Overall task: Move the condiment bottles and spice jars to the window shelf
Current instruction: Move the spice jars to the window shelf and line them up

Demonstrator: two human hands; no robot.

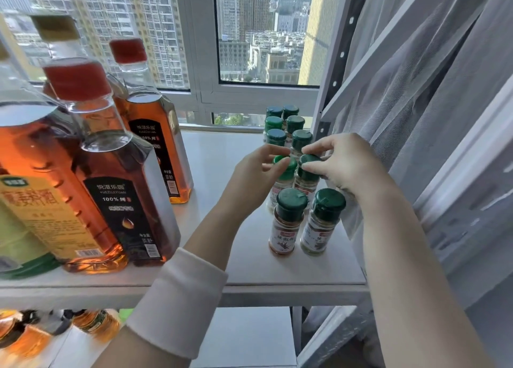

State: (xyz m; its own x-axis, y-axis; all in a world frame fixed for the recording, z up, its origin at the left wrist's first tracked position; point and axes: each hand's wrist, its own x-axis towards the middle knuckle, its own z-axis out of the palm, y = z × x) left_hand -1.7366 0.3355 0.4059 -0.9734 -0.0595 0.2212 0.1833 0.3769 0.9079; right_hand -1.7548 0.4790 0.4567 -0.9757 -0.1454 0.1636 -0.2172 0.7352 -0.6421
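Several small spice jars with green caps stand in two rows on the right side of the white window shelf [227, 151]. My left hand [255, 173] grips the green cap of one spice jar [284, 183] in the left row. My right hand [344, 165] grips the cap of the neighbouring spice jar [306, 181] in the right row. Both jars stand upright on the shelf. Two nearer jars [287, 223] [323, 223] stand in front of them, and several more [288, 129] stand behind. Tall oil bottles with red caps [125, 195] [158, 134] fill the shelf's left side.
A yellow-labelled bottle [36, 209] stands at the near left. More bottles [94, 323] show on a lower level below the shelf edge. A sheer curtain [433, 118] and a white perforated rack post [336, 70] hem in the right side. The window is behind.
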